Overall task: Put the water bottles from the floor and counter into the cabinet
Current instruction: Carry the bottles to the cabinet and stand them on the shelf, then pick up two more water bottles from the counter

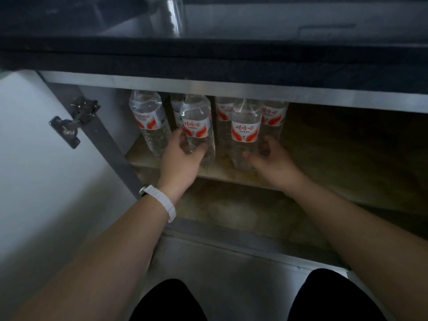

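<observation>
The left hand (183, 151) wraps a full, likely heavy bottle (198, 130) low down, while the right hand (268, 156) curls loosely open beside another.

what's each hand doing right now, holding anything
Left hand: closed around the lower body of a water bottle on the cabinet shelf.
Right hand: open, fingers loosely cupped beside a second water bottle, not gripping it.

Wooden shelf (324, 158) inside the open cabinet (231, 85), on which six water bottles (245, 133) are stood upright at the left end, in two rows, red-and-white labels facing out. The right part of the shelf is left bare.
</observation>
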Demonstrator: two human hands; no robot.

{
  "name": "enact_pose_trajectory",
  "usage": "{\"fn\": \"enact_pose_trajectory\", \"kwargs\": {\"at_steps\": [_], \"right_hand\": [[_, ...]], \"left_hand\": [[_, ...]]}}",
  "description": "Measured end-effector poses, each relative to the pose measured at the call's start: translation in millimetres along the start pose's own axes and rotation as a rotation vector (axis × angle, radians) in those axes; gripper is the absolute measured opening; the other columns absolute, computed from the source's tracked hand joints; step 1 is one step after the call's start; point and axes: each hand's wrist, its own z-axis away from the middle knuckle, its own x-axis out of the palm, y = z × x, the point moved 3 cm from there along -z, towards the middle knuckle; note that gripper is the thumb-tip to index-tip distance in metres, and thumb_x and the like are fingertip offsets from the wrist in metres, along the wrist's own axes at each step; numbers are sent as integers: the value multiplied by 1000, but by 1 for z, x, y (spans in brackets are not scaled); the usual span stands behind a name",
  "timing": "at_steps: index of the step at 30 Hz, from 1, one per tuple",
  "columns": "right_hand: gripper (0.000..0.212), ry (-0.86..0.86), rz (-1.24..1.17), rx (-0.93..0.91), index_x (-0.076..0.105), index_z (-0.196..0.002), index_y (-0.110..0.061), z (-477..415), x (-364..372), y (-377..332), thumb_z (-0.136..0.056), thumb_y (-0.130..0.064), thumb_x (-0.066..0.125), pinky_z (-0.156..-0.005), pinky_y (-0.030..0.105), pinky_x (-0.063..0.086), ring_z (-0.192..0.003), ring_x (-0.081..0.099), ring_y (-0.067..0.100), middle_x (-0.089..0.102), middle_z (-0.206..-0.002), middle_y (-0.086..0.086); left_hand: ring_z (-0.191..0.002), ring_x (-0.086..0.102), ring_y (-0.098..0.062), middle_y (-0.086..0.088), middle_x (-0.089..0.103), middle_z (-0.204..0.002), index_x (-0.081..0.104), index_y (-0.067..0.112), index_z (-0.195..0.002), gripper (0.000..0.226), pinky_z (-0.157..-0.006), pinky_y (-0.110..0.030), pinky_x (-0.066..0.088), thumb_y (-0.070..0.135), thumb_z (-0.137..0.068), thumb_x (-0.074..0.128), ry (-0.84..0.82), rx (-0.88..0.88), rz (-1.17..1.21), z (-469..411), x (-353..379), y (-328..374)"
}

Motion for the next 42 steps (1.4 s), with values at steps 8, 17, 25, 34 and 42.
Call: {"fn": "enact_pose_trajectory", "kwargs": {"at_steps": [8, 17, 25, 34, 42], "right_hand": [[60, -10, 432, -155, 40, -145, -31, 36, -6, 0, -92, -56, 54, -92, 33, 47, -120, 52, 13, 50, -140, -7], [56, -92, 869, -422, 48, -140, -25, 63, 4, -5, -94, -56, 43, -94, 34, 43, -126, 45, 18, 51, -139, -3], [56, -288, 950, -332, 62, -124, -14, 105, -10, -58, -88, -53, 47, -85, 44, 49, -111, 57, 33, 62, -124, 10], [54, -385, 995, -237, 64, -120, -19, 162, -73, -199, -86, -55, 42, -87, 45, 51, -110, 60, 32, 64, -121, 8], [58, -339, 1029, -141, 64, -121, -23, 201, -123, -320, -88, -56, 30, -98, 42, 45, -119, 53, 27, 60, -127, 2]], "left_hand": [[-125, 53, -21, 0, 59, -137, 56, 22, -140, 47, -102, -36, 45, 36, -95, 63, -151, 310, -489, 48, -15, -18], [-126, 54, -34, -11, 61, -136, 65, 15, -131, 49, -97, -49, 49, 43, -92, 54, -193, 573, -865, 73, -13, -27], [-118, 56, -35, -13, 63, -133, 67, 14, -127, 48, -95, -46, 45, 38, -88, 55, -350, 530, -954, 96, -52, 42], [-118, 59, -38, -13, 65, -127, 68, 14, -123, 44, -95, -48, 48, 40, -91, 52, -452, 483, -899, 114, -118, 178], [-117, 58, -35, -11, 64, -128, 68, 14, -119, 40, -94, -46, 46, 39, -93, 52, -474, 582, -888, 105, -176, 293]]}}
